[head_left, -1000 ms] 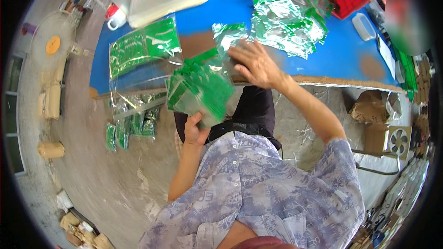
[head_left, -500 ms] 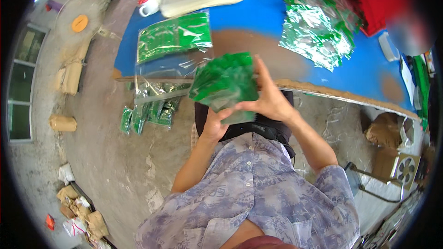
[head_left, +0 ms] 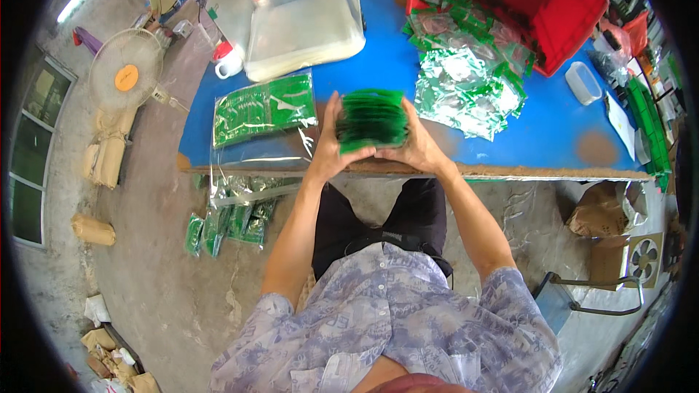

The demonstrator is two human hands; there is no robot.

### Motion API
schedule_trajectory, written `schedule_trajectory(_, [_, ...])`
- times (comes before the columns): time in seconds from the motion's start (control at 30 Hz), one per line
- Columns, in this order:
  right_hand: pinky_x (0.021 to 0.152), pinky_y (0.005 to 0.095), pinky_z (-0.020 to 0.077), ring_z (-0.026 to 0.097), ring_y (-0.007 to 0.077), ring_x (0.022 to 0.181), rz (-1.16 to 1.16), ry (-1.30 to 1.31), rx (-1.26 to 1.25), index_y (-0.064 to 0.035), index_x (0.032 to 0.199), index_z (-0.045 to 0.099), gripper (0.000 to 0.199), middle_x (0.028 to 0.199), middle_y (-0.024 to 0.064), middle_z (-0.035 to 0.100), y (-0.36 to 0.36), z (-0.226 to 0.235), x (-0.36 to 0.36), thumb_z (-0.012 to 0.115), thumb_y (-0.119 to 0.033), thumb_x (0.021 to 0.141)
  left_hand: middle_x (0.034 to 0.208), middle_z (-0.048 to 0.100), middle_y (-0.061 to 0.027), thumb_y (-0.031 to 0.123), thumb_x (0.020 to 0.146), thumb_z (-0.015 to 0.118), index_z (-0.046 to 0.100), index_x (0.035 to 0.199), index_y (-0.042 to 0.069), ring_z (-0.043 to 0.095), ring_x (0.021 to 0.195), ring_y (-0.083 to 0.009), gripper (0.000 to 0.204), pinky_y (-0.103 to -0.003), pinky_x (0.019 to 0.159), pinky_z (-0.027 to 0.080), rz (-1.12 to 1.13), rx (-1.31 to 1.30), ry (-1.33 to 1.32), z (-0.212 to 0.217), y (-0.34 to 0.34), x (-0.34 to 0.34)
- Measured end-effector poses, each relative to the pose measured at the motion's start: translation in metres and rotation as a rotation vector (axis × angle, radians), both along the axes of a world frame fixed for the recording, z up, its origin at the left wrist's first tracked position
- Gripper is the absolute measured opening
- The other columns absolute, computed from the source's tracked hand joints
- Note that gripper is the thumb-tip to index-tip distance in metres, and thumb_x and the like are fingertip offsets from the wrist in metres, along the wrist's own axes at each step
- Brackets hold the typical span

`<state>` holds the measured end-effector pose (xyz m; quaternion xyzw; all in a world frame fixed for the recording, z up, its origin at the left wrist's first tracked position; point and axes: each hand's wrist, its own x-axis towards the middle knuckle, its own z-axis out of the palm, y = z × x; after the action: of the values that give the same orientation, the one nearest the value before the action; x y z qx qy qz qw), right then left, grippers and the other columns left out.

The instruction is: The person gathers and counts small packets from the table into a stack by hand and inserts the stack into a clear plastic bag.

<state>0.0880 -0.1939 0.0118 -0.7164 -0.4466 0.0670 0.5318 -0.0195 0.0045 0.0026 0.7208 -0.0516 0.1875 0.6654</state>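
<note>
A thick stack of green packets (head_left: 372,118) is squeezed between my two hands above the front edge of the blue table (head_left: 378,51). My left hand (head_left: 333,138) presses on its left side, and my right hand (head_left: 416,140) closes on its right side. Both thumbs meet at the near face of the stack, which is slightly blurred. To the left lies a clear plastic bag (head_left: 263,110) filled with flat rows of green packets, its near end hanging over the edge. A loose heap of green and silver packets (head_left: 470,87) spreads to the right.
Behind the heap, a red bin (head_left: 542,11) lies tipped toward me. A translucent tub (head_left: 306,29) and a white cup (head_left: 228,65) stand at the back left. Filled bags (head_left: 237,225) are below the table's left edge. A small clear box (head_left: 583,83) sits far right.
The stack has gone from tilted and fanned low near my body to upright over the table edge. My left hand has risen from beneath it to its left side. The view has shifted.
</note>
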Motion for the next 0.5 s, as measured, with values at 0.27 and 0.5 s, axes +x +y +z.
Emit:
schedule_trajectory(0.27, [0.106,0.0446,0.0445,0.051,0.0392,0.130,-0.024,-0.016,-0.055,-0.0056,0.153,0.019,0.116,0.138,0.0251,0.051,0.006,0.005,0.010,0.092,-0.024,0.066,0.152,0.039,-0.0149,0.008,0.069,0.091,0.001,0.160,0.009,0.042,0.138,-0.0240,0.129,-0.037,0.113,0.038,-0.040,-0.107,-0.031,0.013,-0.002,0.020])
schedule_trajectory(0.5, [0.098,0.0459,0.0483,0.058,0.0424,0.118,0.029,0.089,-0.069,-0.0060,0.144,0.030,0.095,0.126,0.0261,0.058,0.013,0.029,-0.001,0.086,-0.019,0.069,0.143,0.050,-0.0094,0.006,0.069,0.091,0.013,0.159,0.007,0.048,0.132,-0.0209,0.118,-0.038,0.110,0.041,-0.072,-0.252,-0.061,0.027,-0.006,0.012])
